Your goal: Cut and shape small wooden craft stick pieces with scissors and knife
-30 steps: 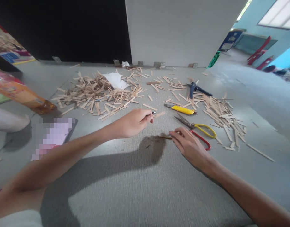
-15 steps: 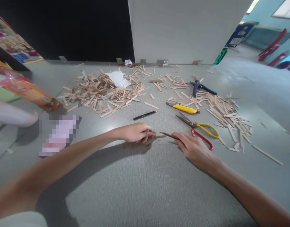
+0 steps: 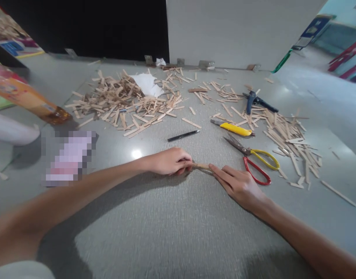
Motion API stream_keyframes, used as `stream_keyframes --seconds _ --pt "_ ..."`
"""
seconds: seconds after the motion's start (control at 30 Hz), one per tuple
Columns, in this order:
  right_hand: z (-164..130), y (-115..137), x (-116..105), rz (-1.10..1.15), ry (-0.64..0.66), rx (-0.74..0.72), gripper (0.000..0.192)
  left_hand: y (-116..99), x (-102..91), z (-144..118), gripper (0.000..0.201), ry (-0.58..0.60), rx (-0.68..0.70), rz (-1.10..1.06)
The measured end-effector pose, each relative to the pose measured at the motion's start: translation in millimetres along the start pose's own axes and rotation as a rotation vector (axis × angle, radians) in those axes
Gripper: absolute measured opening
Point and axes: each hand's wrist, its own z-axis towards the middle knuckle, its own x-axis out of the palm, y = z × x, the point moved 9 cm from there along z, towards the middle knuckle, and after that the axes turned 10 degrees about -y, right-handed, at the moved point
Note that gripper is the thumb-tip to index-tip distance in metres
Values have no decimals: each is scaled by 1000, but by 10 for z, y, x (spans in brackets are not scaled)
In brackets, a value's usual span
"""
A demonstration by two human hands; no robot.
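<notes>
My left hand is closed, its fingers pinched around one end of a thin wooden stick. Fingertips of my right hand grip the other end, so the stick spans the gap between both hands just above the table. Part of it is hidden inside the left fingers. A black pen lies beyond the hands. Right of it rest a yellow utility knife and scissors with one yellow and one red handle; the red loop is close to my right hand.
A large heap of wooden sticks with white paper lies at back left. More sticks spread at right beside a dark blue hand tool. At left are an orange bottle, a blurred-out flat object and someone's limb.
The dark pointed end of the strip at my right hand has come to meet the piece in my left; the hands now share one line of wood. The camera view has shifted slightly.
</notes>
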Motion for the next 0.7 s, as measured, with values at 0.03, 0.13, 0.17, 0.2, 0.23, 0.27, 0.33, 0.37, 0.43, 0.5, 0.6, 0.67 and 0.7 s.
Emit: stream_keyframes --seconds 0.03,0.13,0.17,0.2,0.23,0.27,0.33,0.37,0.43,0.5,0.6,0.67,0.7 --pt "-1 11 -4 -9 -3 -15 39 -9 -3 0 33 -2 6 5" --pt "-3 36 -7 -40 7 -46 39 -33 -8 -4 34 1 23 21" --pt "-2 38 -8 -52 11 -48 40 -39 -10 -7 35 2 28 27" --pt "-1 42 -10 -63 13 -52 40 -44 -11 -8 35 2 33 34" --pt "0 47 -15 -73 11 -56 40 -48 -11 -9 34 1 39 42" --pt "0 52 -21 -83 6 -61 41 -50 -12 -9 34 -2 44 50" --pt "-5 65 -24 -98 5 -76 41 -55 -12 -6 34 -8 53 64" --pt "-11 69 -17 -107 16 -82 41 -57 -12 -4 34 -11 58 71" --pt "-25 71 -4 -130 38 -90 42 -60 -11 0 34 -16 66 82" --pt "-34 72 -1 -150 51 -95 42 -64 -11 2 34 -18 73 89" --pt "-29 84 -19 -167 39 -104 42 -71 -14 -1 34 -21 82 96" --pt "-21 96 -33 -174 25 -115 42 -74 -16 -4 34 -24 88 97" --pt "-17 98 -40 -176 18 -115 42 -74 -16 -6 34 -25 89 97"
